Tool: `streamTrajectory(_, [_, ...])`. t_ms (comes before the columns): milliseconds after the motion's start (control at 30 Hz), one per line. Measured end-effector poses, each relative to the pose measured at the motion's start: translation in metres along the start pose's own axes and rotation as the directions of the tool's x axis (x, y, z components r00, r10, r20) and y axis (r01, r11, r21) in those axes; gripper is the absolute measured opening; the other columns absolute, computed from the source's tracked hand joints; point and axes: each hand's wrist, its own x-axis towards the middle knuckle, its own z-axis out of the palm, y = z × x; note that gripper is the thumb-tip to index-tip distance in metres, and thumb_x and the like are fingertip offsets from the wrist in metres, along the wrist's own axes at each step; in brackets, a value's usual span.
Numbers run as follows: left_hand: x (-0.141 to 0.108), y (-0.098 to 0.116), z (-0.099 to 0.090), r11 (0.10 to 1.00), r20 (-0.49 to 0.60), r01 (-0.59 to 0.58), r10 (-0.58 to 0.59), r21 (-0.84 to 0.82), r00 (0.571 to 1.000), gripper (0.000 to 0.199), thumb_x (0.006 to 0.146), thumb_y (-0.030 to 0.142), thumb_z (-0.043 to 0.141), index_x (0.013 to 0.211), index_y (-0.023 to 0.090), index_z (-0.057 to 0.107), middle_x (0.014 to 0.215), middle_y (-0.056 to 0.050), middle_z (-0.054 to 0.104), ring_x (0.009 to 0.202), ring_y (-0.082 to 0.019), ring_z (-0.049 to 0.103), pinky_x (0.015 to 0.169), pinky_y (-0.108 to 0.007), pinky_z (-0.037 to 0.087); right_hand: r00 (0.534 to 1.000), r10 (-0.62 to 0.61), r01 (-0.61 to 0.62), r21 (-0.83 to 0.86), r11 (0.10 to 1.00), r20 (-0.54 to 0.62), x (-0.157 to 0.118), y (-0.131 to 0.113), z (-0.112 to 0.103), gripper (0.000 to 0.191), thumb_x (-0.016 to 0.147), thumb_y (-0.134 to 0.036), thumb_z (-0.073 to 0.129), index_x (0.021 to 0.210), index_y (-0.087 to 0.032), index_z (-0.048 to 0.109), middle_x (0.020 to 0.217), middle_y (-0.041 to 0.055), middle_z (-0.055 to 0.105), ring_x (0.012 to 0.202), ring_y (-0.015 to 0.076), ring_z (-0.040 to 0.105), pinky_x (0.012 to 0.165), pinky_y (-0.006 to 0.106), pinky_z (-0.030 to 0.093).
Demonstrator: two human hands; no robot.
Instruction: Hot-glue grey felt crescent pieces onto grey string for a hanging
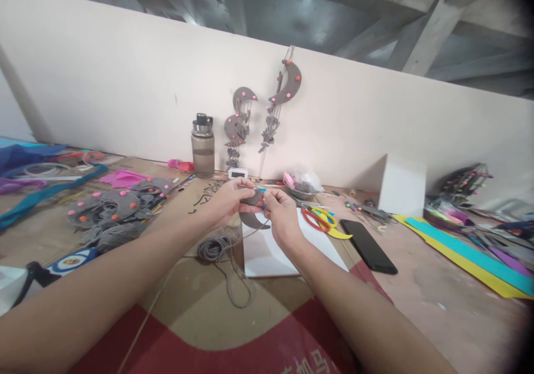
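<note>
Between the thumb and fingers of my left hand [233,200] is a small grey felt piece [251,198]. My right hand [284,215] is closed in a pinch at the felt's right edge, where a grey cord [250,234] runs up to it; the fingertips hide the exact grip. A tiny blue bit shows between the hands. Below them, a grey felt crescent [252,221] lies partly over white paper [267,257]. The cord's coil [213,249] rests on the cardboard, left of the paper.
Scissors [319,221] and a black phone [369,246] lie right of the paper. A water bottle [203,148] stands by the wall [125,84], where grey felt moon hangings [287,87] are hung. Decorated felt pieces [108,210] lie left; yellow and turquoise strips [471,251] lie right.
</note>
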Motion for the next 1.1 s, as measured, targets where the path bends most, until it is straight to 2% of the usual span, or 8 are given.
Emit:
streamTrajectory(300, [-0.001, -0.009, 0.002, 0.946, -0.067, -0.165, 0.191, 0.281, 0.979, 0.021, 0.071, 0.026, 0.073, 0.083, 0.019, 0.057, 0.081, 0.0, 0.059, 0.066, -0.013, 0.059, 0.057, -0.028, 0.055, 0.995, -0.068, 0.064, -0.055, 0.996, -0.077, 0.0, 0.005, -0.002, 0.027, 0.078, -0.045, 0.064, 0.077, -0.019, 0.058, 0.058, -0.0073, 0.045, 0.049, 0.0088, 0.036, 0.049, 0.025, 0.028])
streamTrajectory(467, [-0.004, -0.012, 0.002, 0.731, -0.08, -0.276, 0.41, 0.624, 0.908, 0.028, 0.062, 0.025, 0.081, 0.083, 0.022, 0.062, 0.091, -0.003, 0.067, 0.089, -0.022, 0.064, 0.082, -0.033, 0.052, 0.991, -0.099, 0.089, -0.112, 0.99, -0.091, -0.002, 0.004, -0.001, 0.026, 0.079, -0.045, 0.062, 0.077, -0.019, 0.059, 0.059, -0.0063, 0.047, 0.053, 0.0099, 0.036, 0.053, 0.025, 0.032])
streamTrajectory(600, [-0.004, -0.013, 0.0, 0.626, -0.075, -0.278, 0.476, 0.729, 0.876, 0.021, 0.067, 0.026, 0.078, 0.084, 0.023, 0.066, 0.092, -0.005, 0.069, 0.096, -0.026, 0.063, 0.094, -0.037, 0.046, 0.987, -0.129, 0.109, -0.181, 0.977, -0.1, -0.005, 0.001, 0.001, 0.024, 0.079, -0.043, 0.062, 0.079, -0.019, 0.063, 0.063, -0.0045, 0.051, 0.057, 0.0112, 0.041, 0.057, 0.026, 0.036])
streamTrajectory(700, [-0.005, -0.012, 0.003, 0.625, -0.08, -0.271, 0.474, 0.732, 0.877, 0.014, 0.072, 0.024, 0.074, 0.084, 0.022, 0.067, 0.093, -0.006, 0.071, 0.097, -0.026, 0.065, 0.092, -0.036, 0.047, 0.987, -0.137, 0.122, -0.177, 0.977, -0.08, -0.008, -0.004, 0.003, 0.024, 0.079, -0.042, 0.063, 0.082, -0.018, 0.066, 0.068, -0.0026, 0.056, 0.061, 0.0122, 0.044, 0.059, 0.026, 0.037])
streamTrajectory(767, [-0.008, -0.011, 0.006, 0.65, -0.09, -0.261, 0.455, 0.714, 0.886, 0.012, 0.074, 0.023, 0.07, 0.086, 0.022, 0.068, 0.094, -0.006, 0.072, 0.092, -0.024, 0.066, 0.081, -0.032, 0.051, 0.988, -0.142, 0.129, -0.17, 0.977, -0.064, -0.01, -0.007, 0.004, 0.024, 0.079, -0.041, 0.062, 0.083, -0.018, 0.068, 0.071, -0.0014, 0.059, 0.063, 0.0129, 0.046, 0.06, 0.027, 0.038])
streamTrajectory(933, [-0.012, -0.01, 0.01, 0.741, -0.105, -0.222, 0.367, 0.634, 0.924, 0.011, 0.08, 0.028, 0.064, 0.088, 0.021, 0.069, 0.089, -0.002, 0.072, 0.051, -0.012, 0.057, 0.046, -0.024, 0.042, 0.987, -0.157, 0.149, -0.169, 0.974, -0.033, -0.013, -0.009, 0.005, 0.021, 0.082, -0.039, 0.059, 0.087, -0.019, 0.065, 0.079, 0.0002, 0.063, 0.068, 0.014, 0.05, 0.061, 0.027, 0.041])
streamTrajectory(1000, [-0.011, -0.011, 0.011, 0.772, -0.099, -0.213, 0.336, 0.599, 0.937, 0.013, 0.081, 0.029, 0.063, 0.087, 0.02, 0.069, 0.084, -0.001, 0.072, 0.045, -0.01, 0.054, 0.043, -0.023, 0.041, 0.986, -0.161, 0.153, -0.166, 0.974, -0.036, -0.013, -0.008, 0.005, 0.02, 0.082, -0.039, 0.059, 0.086, -0.019, 0.062, 0.08, 0.0003, 0.061, 0.069, 0.0139, 0.05, 0.062, 0.027, 0.041])
streamTrajectory(1100, [-0.006, -0.017, 0.01, 0.858, -0.054, -0.218, 0.273, 0.466, 0.96, 0.016, 0.081, 0.032, 0.065, 0.089, 0.018, 0.07, 0.086, -0.003, 0.073, 0.055, -0.012, 0.061, 0.048, -0.023, 0.048, 0.985, -0.17, 0.161, -0.164, 0.973, -0.043, -0.012, -0.006, 0.005, 0.02, 0.083, -0.039, 0.059, 0.085, -0.02, 0.059, 0.081, -0.0001, 0.059, 0.07, 0.0136, 0.05, 0.063, 0.027, 0.042])
